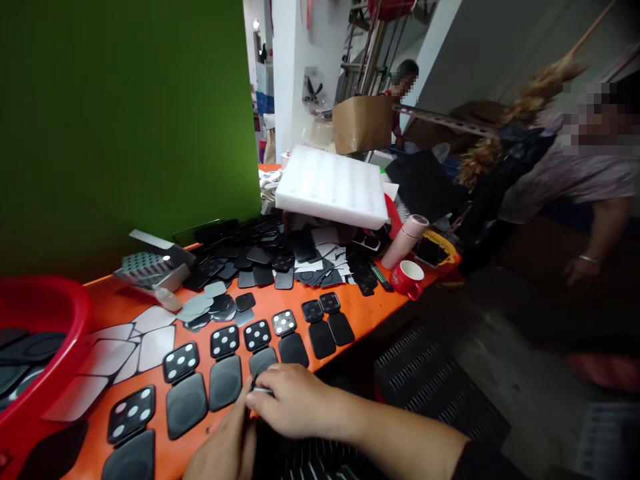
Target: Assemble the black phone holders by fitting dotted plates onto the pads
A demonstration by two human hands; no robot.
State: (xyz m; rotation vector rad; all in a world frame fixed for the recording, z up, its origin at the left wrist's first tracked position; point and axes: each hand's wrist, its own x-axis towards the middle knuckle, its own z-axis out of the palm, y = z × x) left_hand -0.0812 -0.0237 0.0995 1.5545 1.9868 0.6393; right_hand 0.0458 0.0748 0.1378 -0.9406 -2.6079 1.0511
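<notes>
My right hand [295, 402] is closed at the table's front edge, its thumb and fingers pinched on a small dark piece that is partly hidden. Against it lies my left hand [227, 437], fingers together, touching the same piece. Beyond them, a row of open black hinged cases runs along the orange table [370, 312]. Five white dots show on the upper half of several, such as the dotted case [181, 362] left of my hands. The lower half of one case [263, 361] is partly covered by my right hand.
A red basin [75, 320] stands at the left. Rounded grey plates [196, 307] and black pieces [260, 255] lie behind the row. A pink bottle [406, 241], red mug [407, 279] and white foam block [333, 185] are farther back. People are at the right and back.
</notes>
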